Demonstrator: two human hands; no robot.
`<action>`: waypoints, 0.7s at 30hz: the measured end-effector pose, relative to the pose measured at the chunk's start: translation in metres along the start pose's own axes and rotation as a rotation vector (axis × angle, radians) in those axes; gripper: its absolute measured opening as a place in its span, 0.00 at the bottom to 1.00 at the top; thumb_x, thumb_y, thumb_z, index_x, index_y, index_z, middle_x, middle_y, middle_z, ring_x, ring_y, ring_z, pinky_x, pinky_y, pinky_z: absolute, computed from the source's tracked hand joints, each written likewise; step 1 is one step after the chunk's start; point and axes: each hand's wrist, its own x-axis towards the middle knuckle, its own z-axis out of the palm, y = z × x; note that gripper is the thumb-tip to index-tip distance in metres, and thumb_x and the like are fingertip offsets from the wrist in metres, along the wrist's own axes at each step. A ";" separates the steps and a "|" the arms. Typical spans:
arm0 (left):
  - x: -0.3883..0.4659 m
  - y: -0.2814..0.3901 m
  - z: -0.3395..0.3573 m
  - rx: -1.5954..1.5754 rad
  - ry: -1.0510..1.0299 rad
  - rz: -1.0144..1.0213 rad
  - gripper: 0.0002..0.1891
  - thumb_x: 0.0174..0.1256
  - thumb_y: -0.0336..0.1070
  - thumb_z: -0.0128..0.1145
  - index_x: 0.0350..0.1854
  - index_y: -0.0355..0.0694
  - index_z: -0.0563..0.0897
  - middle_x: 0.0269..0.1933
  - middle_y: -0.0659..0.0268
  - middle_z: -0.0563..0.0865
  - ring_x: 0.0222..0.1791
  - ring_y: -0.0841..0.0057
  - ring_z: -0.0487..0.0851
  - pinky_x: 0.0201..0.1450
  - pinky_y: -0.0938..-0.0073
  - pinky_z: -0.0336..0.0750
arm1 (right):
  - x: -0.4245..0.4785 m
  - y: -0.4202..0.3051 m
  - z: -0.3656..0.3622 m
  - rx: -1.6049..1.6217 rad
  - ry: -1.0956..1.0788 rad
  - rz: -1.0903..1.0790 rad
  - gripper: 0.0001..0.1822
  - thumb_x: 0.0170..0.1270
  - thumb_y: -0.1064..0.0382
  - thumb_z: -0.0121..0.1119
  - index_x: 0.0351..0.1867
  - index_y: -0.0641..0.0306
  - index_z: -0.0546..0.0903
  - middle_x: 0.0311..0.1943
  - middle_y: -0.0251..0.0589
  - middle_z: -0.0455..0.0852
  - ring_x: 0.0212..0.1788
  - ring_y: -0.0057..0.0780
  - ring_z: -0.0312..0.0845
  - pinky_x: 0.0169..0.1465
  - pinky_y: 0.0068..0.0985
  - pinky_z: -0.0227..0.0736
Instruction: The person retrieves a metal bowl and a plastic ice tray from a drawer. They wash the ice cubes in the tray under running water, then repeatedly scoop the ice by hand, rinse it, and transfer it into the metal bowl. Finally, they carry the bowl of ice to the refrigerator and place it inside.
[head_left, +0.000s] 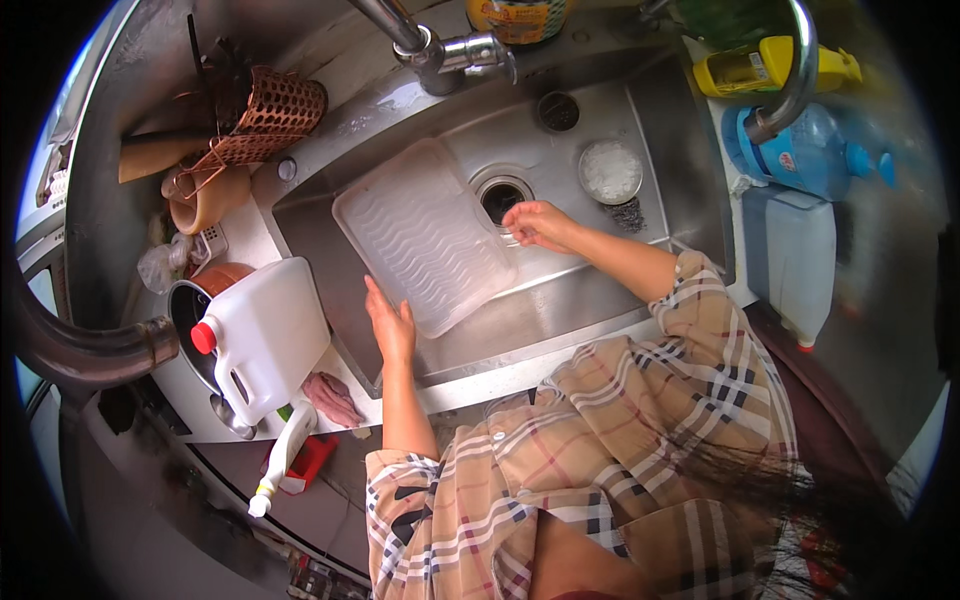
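A translucent white plastic tray (427, 240) with a wavy ribbed surface lies aslant in the stainless steel sink (600, 277). At its near left edge is my left hand (391, 330), thumb against the rim and fingers along the outer side. My right hand (541, 225) hovers by the tray's right edge, over the drain (502, 201), with its fingers curled. Whether anything small sits between those fingertips is unclear. Farther right in the basin, a round bowl (610, 171) of white material rests beside a dark scouring pad (627, 216).
Chrome faucet (435, 60) rises behind the sink. Left counter holds a white jug (266, 337) with a red cap, a pot (225, 281), a pink cloth (331, 399) and a perforated utensil holder (281, 112). On the right lie a yellow bottle (772, 67), a blue bottle (795, 146) and a white container (799, 255).
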 end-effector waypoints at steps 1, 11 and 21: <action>0.003 -0.001 0.006 0.098 0.067 0.029 0.36 0.58 0.29 0.54 0.68 0.35 0.52 0.62 0.49 0.65 0.54 0.63 0.74 0.55 0.70 0.68 | -0.001 -0.012 0.012 0.129 -0.018 -0.042 0.07 0.59 0.67 0.51 0.34 0.67 0.78 0.30 0.39 0.79 0.34 0.23 0.74 0.40 0.24 0.72; 0.065 0.102 0.049 -2.414 -0.366 -0.330 0.20 0.69 0.48 0.43 0.54 0.37 0.72 0.56 0.58 0.74 0.57 0.66 0.70 0.57 0.70 0.66 | 0.022 -0.012 0.167 -0.884 0.399 -1.043 0.13 0.60 0.59 0.53 0.42 0.62 0.80 0.43 0.45 0.78 0.51 0.41 0.70 0.62 0.39 0.57; 0.067 0.084 0.102 -2.384 -0.306 -0.573 0.17 0.69 0.49 0.43 0.43 0.40 0.74 0.42 0.62 0.77 0.42 0.72 0.74 0.43 0.74 0.70 | 0.028 0.000 0.171 -0.796 0.275 -1.009 0.16 0.57 0.58 0.57 0.44 0.64 0.79 0.51 0.50 0.76 0.60 0.48 0.63 0.68 0.44 0.43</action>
